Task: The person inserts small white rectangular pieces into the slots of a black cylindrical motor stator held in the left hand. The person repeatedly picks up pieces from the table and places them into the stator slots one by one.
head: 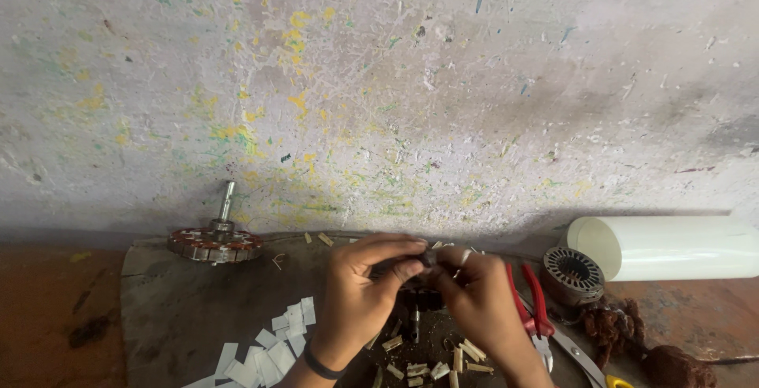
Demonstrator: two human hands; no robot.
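My left hand point(360, 293) and my right hand point(474, 293) meet at the middle of a dark round work board point(182, 309). Together they pinch a small dark object point(425, 259) between the fingertips; its exact kind is hard to tell. A black band circles my left wrist. Below the hands lie several short pale paper strips point(411, 368) and part of a dark stator, mostly hidden by the hands.
A wound motor stator with a shaft point(215, 242) stands at the board's far left. White paper slips point(273, 348) lie at lower left. Red-handled pliers point(534, 309), scissors point(589, 364), an empty stator core point(572, 274), tangled brown wire point(617, 329) and a white roll point(664, 247) lie right. A paint-flecked wall stands behind.
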